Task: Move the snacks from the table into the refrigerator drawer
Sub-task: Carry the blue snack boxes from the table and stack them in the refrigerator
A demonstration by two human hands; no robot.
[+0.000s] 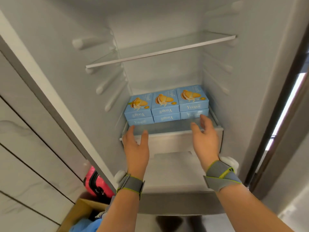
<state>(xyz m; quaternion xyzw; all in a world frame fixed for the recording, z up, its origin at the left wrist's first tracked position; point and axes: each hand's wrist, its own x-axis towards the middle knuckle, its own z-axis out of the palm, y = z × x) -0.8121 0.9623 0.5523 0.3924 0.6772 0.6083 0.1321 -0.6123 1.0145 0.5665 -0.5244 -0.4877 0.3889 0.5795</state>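
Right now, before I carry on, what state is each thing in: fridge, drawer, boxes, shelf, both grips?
fridge: open.
drawer: pulled out, holding the boxes.
snack boxes: six, closed, stacked two high in three columns at the drawer's back.
glass shelf: seated on its side rails.
left grip: open, fingers at the drawer's front rim.
right grip: open, fingers near the right-hand stack; contact unclear.

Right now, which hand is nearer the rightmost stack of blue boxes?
Right. The right hand reaches just under the rightmost stack; the left hand is at the drawer front's left end.
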